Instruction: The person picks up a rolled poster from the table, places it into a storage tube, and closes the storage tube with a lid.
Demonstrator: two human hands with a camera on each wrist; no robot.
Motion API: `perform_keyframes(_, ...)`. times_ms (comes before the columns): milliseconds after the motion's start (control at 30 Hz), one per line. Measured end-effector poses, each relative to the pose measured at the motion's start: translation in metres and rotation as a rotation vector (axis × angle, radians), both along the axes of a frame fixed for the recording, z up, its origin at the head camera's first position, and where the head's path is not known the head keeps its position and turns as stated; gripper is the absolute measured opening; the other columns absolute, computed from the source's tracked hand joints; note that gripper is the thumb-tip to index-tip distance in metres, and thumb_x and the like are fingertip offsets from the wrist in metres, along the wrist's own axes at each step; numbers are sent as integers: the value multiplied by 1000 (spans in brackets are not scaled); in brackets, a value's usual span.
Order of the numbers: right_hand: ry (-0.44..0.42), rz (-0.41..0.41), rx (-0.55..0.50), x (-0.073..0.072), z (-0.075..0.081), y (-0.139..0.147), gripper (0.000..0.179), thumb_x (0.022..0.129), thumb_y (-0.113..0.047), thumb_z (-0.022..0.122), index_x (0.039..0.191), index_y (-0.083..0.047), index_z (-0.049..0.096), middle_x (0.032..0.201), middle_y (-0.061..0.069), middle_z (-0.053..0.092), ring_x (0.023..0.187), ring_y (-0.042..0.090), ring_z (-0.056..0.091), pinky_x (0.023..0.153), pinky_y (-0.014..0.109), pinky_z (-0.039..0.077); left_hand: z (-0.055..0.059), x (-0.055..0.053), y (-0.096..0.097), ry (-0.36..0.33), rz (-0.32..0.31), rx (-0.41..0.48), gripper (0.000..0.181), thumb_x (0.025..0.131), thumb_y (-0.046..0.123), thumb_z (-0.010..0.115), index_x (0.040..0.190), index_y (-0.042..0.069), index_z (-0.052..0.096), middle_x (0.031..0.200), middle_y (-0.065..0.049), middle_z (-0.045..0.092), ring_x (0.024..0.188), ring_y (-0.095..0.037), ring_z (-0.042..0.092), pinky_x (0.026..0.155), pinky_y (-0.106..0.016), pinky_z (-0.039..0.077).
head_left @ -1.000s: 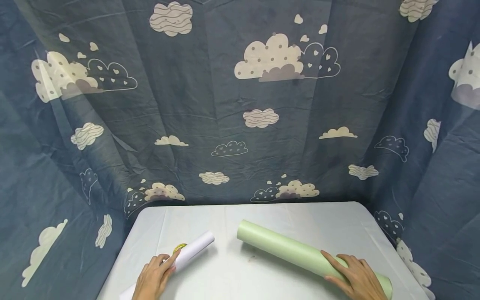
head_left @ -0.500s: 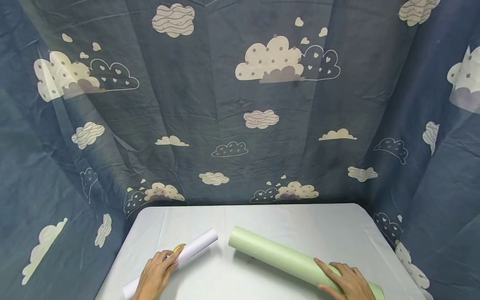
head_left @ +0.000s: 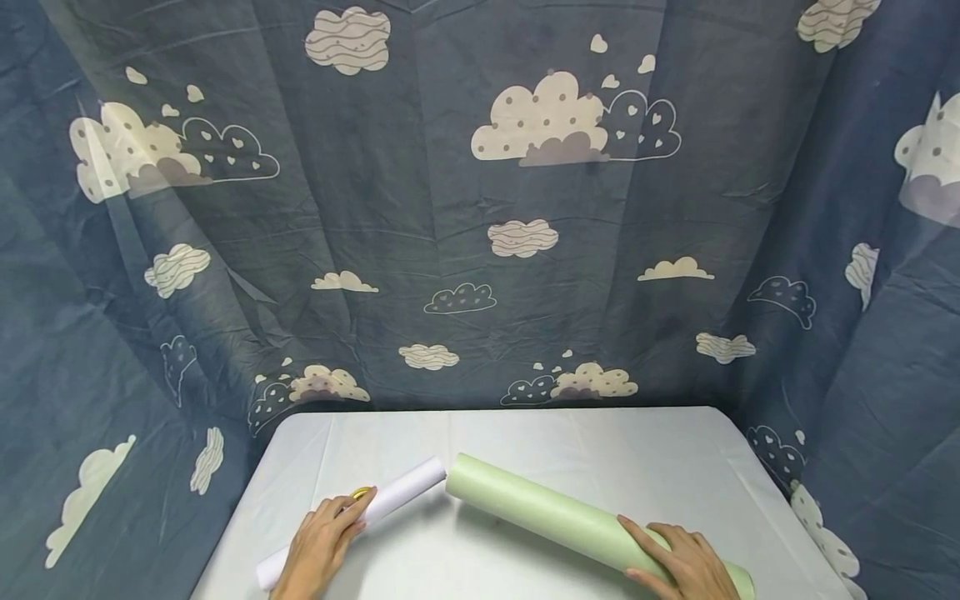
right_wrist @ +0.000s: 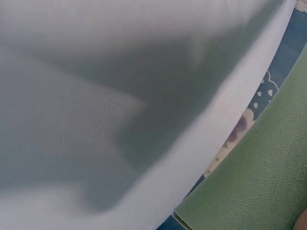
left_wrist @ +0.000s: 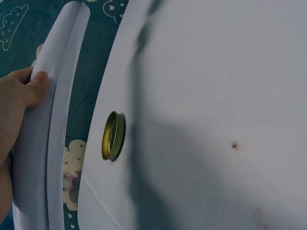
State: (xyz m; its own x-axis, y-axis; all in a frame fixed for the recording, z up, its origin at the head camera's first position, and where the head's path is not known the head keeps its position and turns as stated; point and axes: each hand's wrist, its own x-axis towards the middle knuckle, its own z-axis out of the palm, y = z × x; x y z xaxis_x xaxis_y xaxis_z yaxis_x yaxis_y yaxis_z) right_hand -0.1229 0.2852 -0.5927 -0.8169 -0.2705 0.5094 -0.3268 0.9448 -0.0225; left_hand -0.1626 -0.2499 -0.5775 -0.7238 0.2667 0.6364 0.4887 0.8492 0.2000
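Note:
My left hand [head_left: 318,537] grips a roll of white paper [head_left: 408,490], slanting up to the right across the table's left half. In the left wrist view the thumb of my left hand [left_wrist: 21,100] presses along the white roll [left_wrist: 36,143], whose loose edge shows lengthwise. On the right, my right hand [head_left: 681,560] holds a thicker pale green roll [head_left: 532,504] near its lower end, thumb and fingers spread round it. The far ends of both rolls almost meet mid-table. The green roll [right_wrist: 259,163] shows its creased texture in the right wrist view, with a fingertip in the corner.
A shallow gold lid [left_wrist: 113,136] lies on the white-covered table [head_left: 585,442]; in the head view this gold lid [head_left: 362,492] peeks out behind the left fingers. A small brown stain [left_wrist: 235,144] marks the cloth. Dark blue cloud-print curtains [head_left: 450,192] surround the table.
The green roll has slid left with my right hand, and the white roll has shifted slightly right with my left. The gap between their far ends has narrowed.

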Motion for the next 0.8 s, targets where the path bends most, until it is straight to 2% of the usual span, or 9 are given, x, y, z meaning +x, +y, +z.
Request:
perform_keyframes(233, 11, 11, 9, -2, -1, -2, 71, 75, -64, 80, 140, -41, 63, 98, -8, 69, 81, 12, 64, 66, 33, 48, 0, 2, 3, 3, -30, 17, 56, 78, 9, 84, 132, 19, 72, 108, 2, 75, 92, -15, 66, 66, -22, 40)
perform_keyframes(600, 15, 34, 8, -3, 2, -9, 71, 76, -64, 80, 141, -41, 62, 99, -8, 69, 83, 12, 65, 68, 35, 49, -3, 3, 4, -22, -22, 31, 57, 80, 8, 82, 134, 22, 71, 111, 2, 76, 95, -16, 67, 67, -22, 40)
perform_keyframes(800, 29, 48, 11, -5, 1, -10, 71, 76, -65, 79, 140, -41, 62, 99, -9, 69, 83, 11, 65, 68, 34, 49, -3, 1, 5, -8, -54, 53, 55, 80, 5, 81, 132, 20, 72, 112, 3, 75, 94, -15, 66, 68, -21, 39)
